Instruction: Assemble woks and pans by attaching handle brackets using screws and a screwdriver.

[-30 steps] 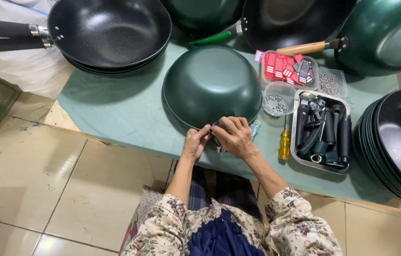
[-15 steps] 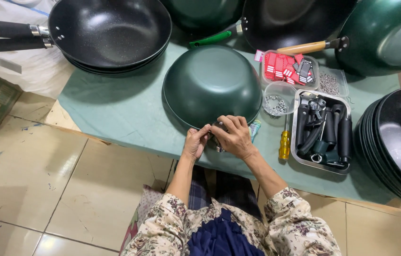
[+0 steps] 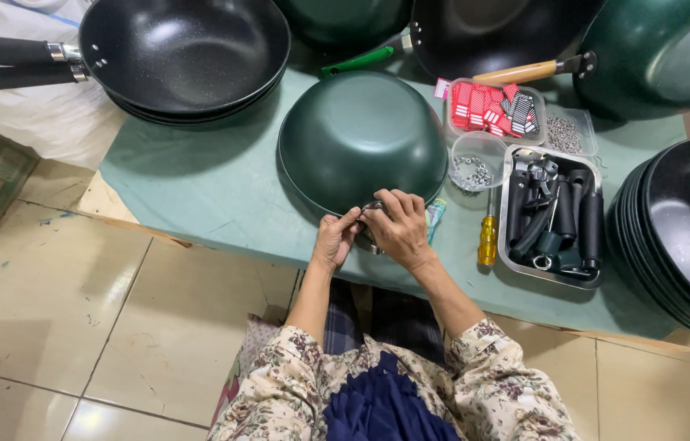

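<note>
Two hands were at work on one small metal fitting (image 3: pixel 372 222) at the near rim of the overturned green wok (image 3: pixel 363 139). The left hand (image 3: pixel 335 238) was curled, its fingertips pinching the fitting from the left. The right hand (image 3: pixel 399 229) was closed over the fitting from the right, hiding most of it; its exact shape could not be told.

The overturned green wok was a single piece, dome-shaped, dark green, matte, lying base up on the worktop (image 3: pixel 198 188). Both hands lay at its near edge, touching it.

Right of the wok lay one yellow-handled screwdriver (image 3: pixel 488 237), one metal tray (image 3: pixel 553 216) of black handles and one round clear cup (image 3: pixel 475 161) of small metal parts. Left of the wok and farther back stood a stack of black pans (image 3: pixel 186 57).
</note>
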